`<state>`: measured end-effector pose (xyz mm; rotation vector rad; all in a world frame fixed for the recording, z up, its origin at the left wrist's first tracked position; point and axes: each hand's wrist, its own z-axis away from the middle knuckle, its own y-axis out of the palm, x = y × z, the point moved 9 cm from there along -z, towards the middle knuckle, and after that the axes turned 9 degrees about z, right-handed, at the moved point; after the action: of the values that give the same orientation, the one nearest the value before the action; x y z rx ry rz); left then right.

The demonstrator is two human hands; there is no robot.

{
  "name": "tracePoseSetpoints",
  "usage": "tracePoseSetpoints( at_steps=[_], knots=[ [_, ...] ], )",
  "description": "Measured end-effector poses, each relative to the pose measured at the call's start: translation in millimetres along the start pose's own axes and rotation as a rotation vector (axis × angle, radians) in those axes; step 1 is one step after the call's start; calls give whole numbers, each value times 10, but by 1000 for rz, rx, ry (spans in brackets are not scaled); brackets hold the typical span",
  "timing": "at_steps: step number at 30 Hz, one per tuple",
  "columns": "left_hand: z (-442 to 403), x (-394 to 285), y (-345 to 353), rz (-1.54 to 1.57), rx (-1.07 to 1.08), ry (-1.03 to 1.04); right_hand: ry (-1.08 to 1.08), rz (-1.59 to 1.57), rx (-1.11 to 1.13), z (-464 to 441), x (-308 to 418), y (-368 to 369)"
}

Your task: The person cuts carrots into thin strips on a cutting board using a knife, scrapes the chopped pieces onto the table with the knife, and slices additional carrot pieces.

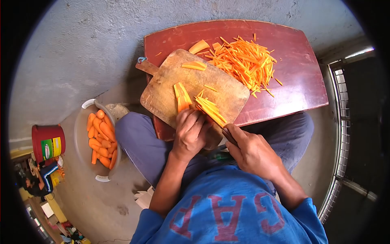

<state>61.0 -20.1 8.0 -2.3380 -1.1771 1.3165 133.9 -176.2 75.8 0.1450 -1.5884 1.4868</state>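
Observation:
In my right hand [256, 153] is a knife [230, 136]; my fingers wrap its handle, and cut carrot sticks partly cover its blade. My left hand [188, 132] is closed, its curled fingers pressing on carrot pieces at the near edge of a wooden cutting board [162, 87]. Carrot slices [181, 94] lie overlapped just beyond the left fingers. Thin carrot sticks [211, 108] are bunched along the blade. Another carrot slice [194, 65] rests near the board's far edge. The fingertips of my left hand are hidden.
Under the board is a red table [292, 87] bearing a heap of carrot sticks [245, 61] and a carrot chunk [198, 46]. A tub [80, 138] of peeled carrots stands on the floor at left, near a red bucket [37, 143]. Another person [38, 185] is at far left.

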Motion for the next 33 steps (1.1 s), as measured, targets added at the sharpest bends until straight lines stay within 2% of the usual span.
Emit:
tracePoseSetpoints(
  at_steps=[7, 10, 13, 19, 33],
  knots=[
    [2, -14, -15, -9, 15, -23, 28, -23, 52, -104, -129, 91],
    [16, 10, -13, 20, 1, -32, 25, -56, -29, 24, -40, -36],
    [18, 18, -11, 30, 3, -30, 56, -64, 21, 78, -12, -38],
    [42, 30, -21, 34, -14, -26, 16, -42, -50, 108, 52, -105],
    [25, 32, -13, 22, 4, -25, 24, -12, 3, 108, 26, -55]
  ],
)
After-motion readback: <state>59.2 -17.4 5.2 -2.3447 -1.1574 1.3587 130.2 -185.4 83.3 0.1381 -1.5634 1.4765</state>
